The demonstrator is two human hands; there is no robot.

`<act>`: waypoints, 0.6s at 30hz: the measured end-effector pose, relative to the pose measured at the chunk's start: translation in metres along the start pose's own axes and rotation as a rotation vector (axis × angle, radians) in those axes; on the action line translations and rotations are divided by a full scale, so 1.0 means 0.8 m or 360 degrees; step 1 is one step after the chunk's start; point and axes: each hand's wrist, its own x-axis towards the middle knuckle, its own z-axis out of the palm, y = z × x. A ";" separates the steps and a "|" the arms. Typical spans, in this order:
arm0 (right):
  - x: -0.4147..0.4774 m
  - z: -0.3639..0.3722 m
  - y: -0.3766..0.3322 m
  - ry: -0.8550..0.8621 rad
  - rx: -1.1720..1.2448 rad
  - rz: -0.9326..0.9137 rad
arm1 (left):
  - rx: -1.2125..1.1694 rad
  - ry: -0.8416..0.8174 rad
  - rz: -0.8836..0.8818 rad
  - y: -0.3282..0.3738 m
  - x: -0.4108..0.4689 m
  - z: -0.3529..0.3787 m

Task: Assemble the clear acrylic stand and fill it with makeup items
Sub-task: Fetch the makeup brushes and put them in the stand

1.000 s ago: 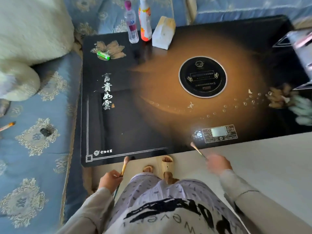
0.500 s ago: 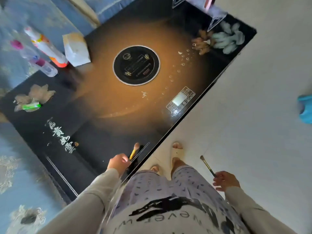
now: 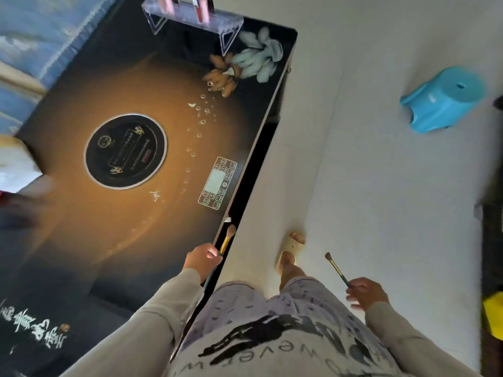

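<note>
- A dark glass-topped table (image 3: 81, 240) is shown from above, with a person standing at its near edge.
- The clear acrylic stand (image 3: 190, 21) is set upright at the table's far corner, well apart from both hands. Pink and red tubes (image 3: 200, 9) are already stood in it.
- A gold-handled brush (image 3: 227, 239) is gripped by the left hand (image 3: 202, 258). The fingers are curled firmly round the handle, and the bristles are pointed away, right over the table's near edge.
- A slim brush (image 3: 336, 269) is pinched at its handle end by the thumb and fingertips of the right hand (image 3: 366, 293). The other fingers are loosely spread, out over the floor.
- Risk: the slim brush is held only lightly by its tip, so it could be dropped on the way to the stand.
- Risk: the stand looks light and sits close to a corner, so it could be tipped or pushed off if a brush is pressed in hard or at an angle.
- Against the picture half a second earlier, the view is swung further round. The stand, then cut off at the top, is now shown almost whole, and the blue stool (image 3: 442, 97) is seen in full.
- The bottles once seen on the table are no longer in view.
- Both brushes are held much as before.
</note>
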 end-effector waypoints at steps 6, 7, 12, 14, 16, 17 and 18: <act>0.048 -0.051 -0.091 -0.0088 -0.0098 -0.0059 | 0.0075 -0.0088 -0.0047 0.073 0.015 0.024; 0.057 -0.060 -0.107 -0.0109 -0.0100 -0.0106 | 0.0068 -0.0089 -0.0063 0.086 0.016 0.027; 0.087 -0.102 -0.181 -0.0144 -0.0069 -0.0293 | 0.0093 -0.0067 -0.0094 0.145 0.034 0.038; 0.098 -0.115 -0.207 -0.0144 -0.0022 -0.0307 | 0.0111 -0.0065 -0.0078 0.172 0.043 0.039; 0.110 -0.127 -0.228 -0.0147 0.0002 -0.0292 | 0.0161 -0.0074 -0.0054 0.200 0.059 0.036; 0.115 -0.132 -0.236 -0.0141 0.0003 -0.0268 | 0.0185 -0.0070 -0.0042 0.215 0.068 0.034; 0.121 -0.136 -0.244 -0.0132 0.0004 -0.0238 | 0.0203 -0.0067 -0.0033 0.231 0.078 0.031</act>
